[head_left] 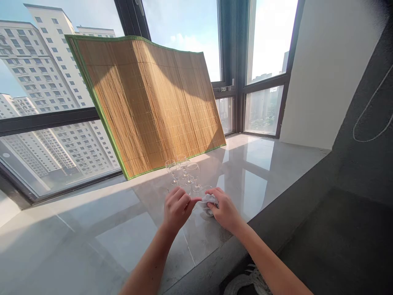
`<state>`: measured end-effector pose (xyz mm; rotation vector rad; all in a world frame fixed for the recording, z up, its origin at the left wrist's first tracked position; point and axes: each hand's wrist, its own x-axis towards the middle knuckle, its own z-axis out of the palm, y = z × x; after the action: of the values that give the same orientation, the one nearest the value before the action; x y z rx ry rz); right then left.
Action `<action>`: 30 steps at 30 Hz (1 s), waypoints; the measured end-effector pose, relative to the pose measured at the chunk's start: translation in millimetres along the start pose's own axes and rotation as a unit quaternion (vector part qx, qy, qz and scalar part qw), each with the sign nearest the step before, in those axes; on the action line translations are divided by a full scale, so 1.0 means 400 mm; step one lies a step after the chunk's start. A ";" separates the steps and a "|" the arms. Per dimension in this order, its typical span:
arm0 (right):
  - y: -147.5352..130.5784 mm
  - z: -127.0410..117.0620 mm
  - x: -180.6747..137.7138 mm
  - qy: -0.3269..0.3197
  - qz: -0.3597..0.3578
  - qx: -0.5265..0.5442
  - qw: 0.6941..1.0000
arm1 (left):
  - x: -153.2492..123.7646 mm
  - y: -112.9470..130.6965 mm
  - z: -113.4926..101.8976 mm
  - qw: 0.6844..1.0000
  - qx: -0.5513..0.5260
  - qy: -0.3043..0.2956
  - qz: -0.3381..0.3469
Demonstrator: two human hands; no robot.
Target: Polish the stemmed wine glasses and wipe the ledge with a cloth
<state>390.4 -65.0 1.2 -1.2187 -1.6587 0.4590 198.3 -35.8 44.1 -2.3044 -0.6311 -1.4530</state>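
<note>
Above the glossy ledge, my right hand is closed around a crumpled white cloth. My left hand is beside it with curled fingers, its thumb stretched out to the cloth's left edge. What those curled fingers hold, if anything, is hidden. A faint clear rim shows just behind the cloth, too indistinct to name. Just beyond my hands, several clear stemmed glasses stand upright in a group.
Behind the glasses, a bamboo mat with green edging leans against the window frame. The pale tiled ledge reflects the windows and ends at a dark front edge on the right. A white cord hangs at far right.
</note>
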 end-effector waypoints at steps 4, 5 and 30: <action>-0.005 0.000 -0.004 0.004 -0.008 0.000 1.000 | -0.004 0.008 0.004 1.000 -0.017 0.002 -0.018; -0.005 0.001 -0.004 0.006 -0.009 -0.001 1.000 | -0.005 0.009 0.005 1.000 -0.021 0.001 -0.022; 0.013 -0.004 -0.022 0.106 -0.007 0.001 0.994 | -0.006 0.018 0.023 0.997 -0.060 0.031 -0.041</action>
<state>394.5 -71.0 -6.3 -1.2095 -1.4844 0.3095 208.2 -37.6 37.6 -2.3382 -0.6421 -1.6353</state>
